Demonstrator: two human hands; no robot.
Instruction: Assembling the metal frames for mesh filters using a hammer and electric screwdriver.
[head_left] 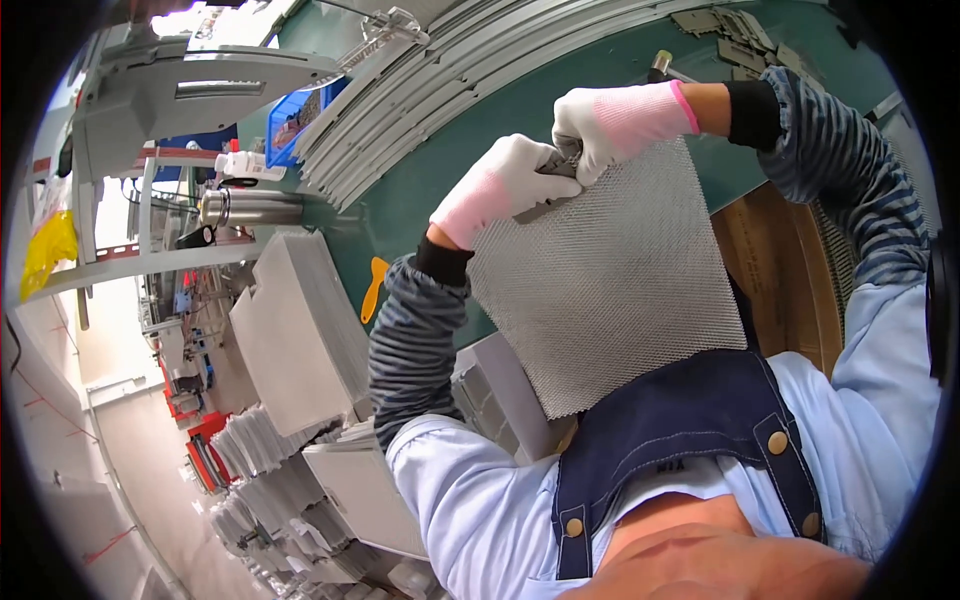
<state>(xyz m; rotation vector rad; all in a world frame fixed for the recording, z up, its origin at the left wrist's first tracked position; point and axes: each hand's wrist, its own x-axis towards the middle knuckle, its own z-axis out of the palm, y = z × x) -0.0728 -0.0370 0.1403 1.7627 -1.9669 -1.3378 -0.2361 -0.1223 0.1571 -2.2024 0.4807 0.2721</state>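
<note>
A grey mesh sheet (610, 280) with a fine diamond-like pattern slopes from the bench toward my apron. Over its far edge, both of my hands are closed in white gloves with pink cuffs. My left hand (512, 183) pinches a small flat grey plate (548, 208) that lies along that edge. Right beside it, my right hand (600, 125) is curled tight, its fingertips at the upper end of the same plate. The fingers partly cover the plate, so its full shape is hidden.
Long pale metal strips (440, 90) are stacked across the back of the green bench (345, 235). Several loose grey plates (735, 40) lie far right. An orange scraper (374, 290), a blue bin (290, 125) and stacked white panels (300, 320) are leftward. A cardboard box (775, 270) stands right.
</note>
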